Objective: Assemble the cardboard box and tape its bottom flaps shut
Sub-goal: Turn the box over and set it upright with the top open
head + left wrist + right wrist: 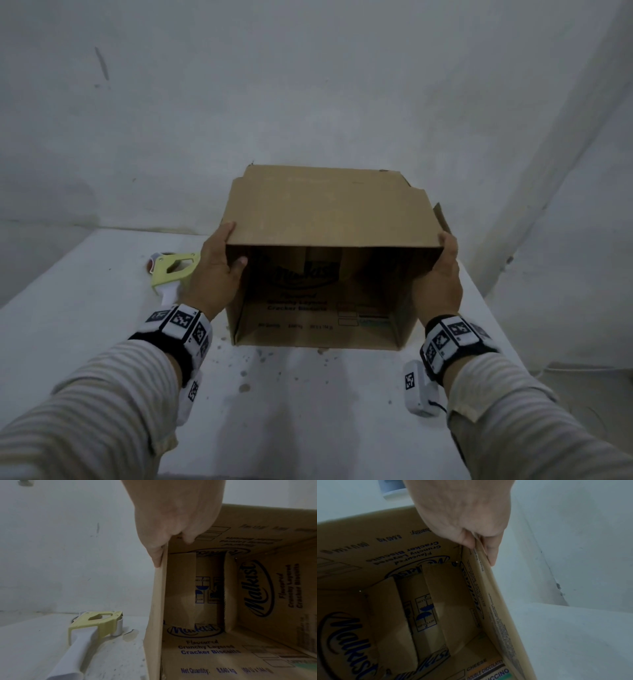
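A brown cardboard box [325, 212] lies on its side on the white table [85, 291], its open end facing me and printing showing inside [240, 615] [402, 601]. Folded flaps close its far end. My left hand [214, 270] grips the left wall's edge, thumb inside, fingers outside [171, 524]. My right hand [440, 274] grips the right wall's edge the same way [471, 524]. A yellow and white tape dispenser [173, 274] lies on the table just left of the box [92, 626].
White walls stand close behind and to the right of the table [308, 85]. The table's near part is speckled with dark spots [253, 370]. A loose flap corner pokes out at the box's far right [442, 216].
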